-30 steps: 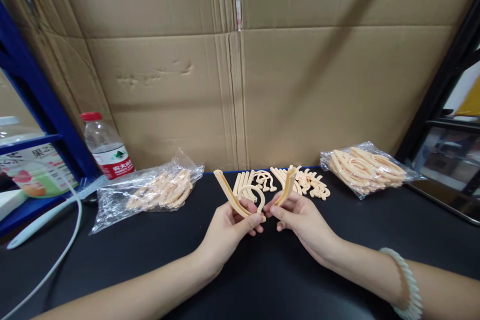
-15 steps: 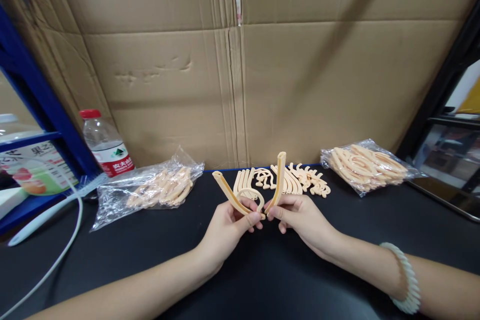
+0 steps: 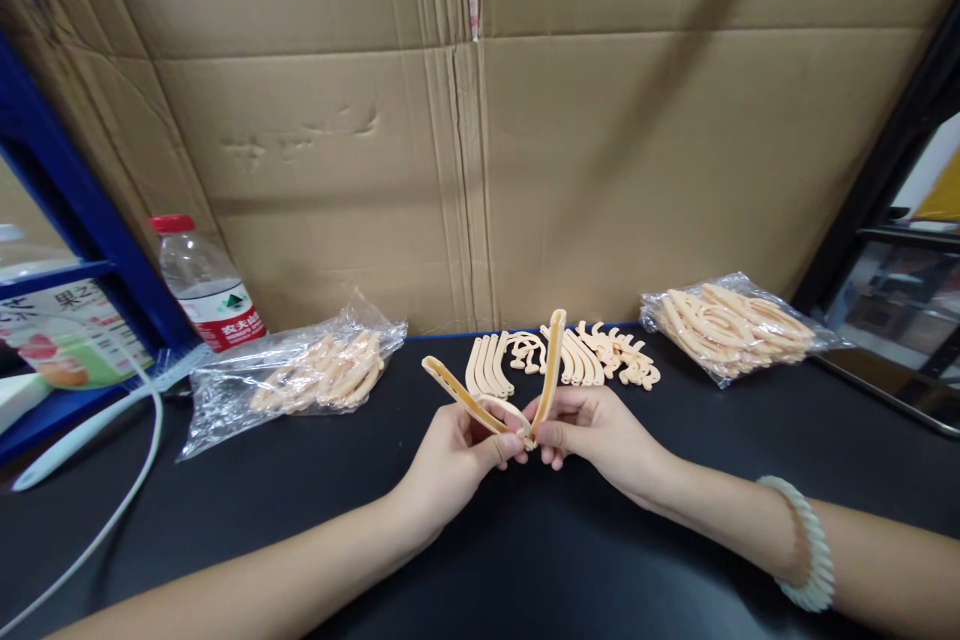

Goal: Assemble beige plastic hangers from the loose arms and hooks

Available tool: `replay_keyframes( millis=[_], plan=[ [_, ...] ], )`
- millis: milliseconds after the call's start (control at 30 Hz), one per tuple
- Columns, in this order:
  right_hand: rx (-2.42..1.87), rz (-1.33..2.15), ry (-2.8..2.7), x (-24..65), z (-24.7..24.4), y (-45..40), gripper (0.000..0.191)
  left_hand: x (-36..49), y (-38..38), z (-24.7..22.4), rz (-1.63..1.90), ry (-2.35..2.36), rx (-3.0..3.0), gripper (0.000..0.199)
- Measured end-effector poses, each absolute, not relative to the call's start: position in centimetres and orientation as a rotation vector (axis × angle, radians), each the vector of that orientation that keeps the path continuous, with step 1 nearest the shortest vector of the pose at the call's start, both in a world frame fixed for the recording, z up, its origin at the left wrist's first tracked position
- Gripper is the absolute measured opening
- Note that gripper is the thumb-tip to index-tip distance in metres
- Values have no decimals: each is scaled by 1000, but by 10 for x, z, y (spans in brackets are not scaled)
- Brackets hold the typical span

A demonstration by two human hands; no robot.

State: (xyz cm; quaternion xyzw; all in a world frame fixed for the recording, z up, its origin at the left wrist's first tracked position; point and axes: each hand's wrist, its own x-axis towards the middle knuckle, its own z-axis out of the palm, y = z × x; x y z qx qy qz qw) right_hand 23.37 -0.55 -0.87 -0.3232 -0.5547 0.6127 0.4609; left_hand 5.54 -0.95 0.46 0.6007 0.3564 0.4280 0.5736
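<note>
My left hand [image 3: 469, 450] is closed on a long beige curved plastic strip [image 3: 457, 392] with a hollow channel along it. A thinner curved beige piece [image 3: 504, 407] arcs up from the same fingers. My right hand [image 3: 589, 425] pinches a second beige curved strip [image 3: 553, 360], which stands nearly upright. The lower ends of the strips meet between my fingertips, forming a V; fingers hide how they touch. Just behind my hands lie several matching strips [image 3: 489, 366] in a row and small curved pieces [image 3: 619, 352].
A clear bag of beige pieces [image 3: 322, 375] lies at left, another bag [image 3: 731, 325] at right. At far left are a red-capped bottle [image 3: 202, 285], a light-blue handle [image 3: 82, 435] and a white cable [image 3: 146, 470]. Cardboard [image 3: 322, 160] walls off the back of the black table [image 3: 600, 560].
My right hand has moved slightly left, bringing its strip's lower end against the left-hand pieces. The thin arc has tilted flatter, and the camera view has shifted a little.
</note>
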Motion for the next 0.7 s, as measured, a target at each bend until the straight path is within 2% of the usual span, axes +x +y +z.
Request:
replay_keyframes(
  millis=[500,700],
  plan=[
    [-801,1419,-1393,228,-12,-8,22,58,-10,1,1057,835,1391,17],
    [-798,1386,-1374,223,-11,-12,26,63,-17,-1,1161,882,1318,18]
  ],
)
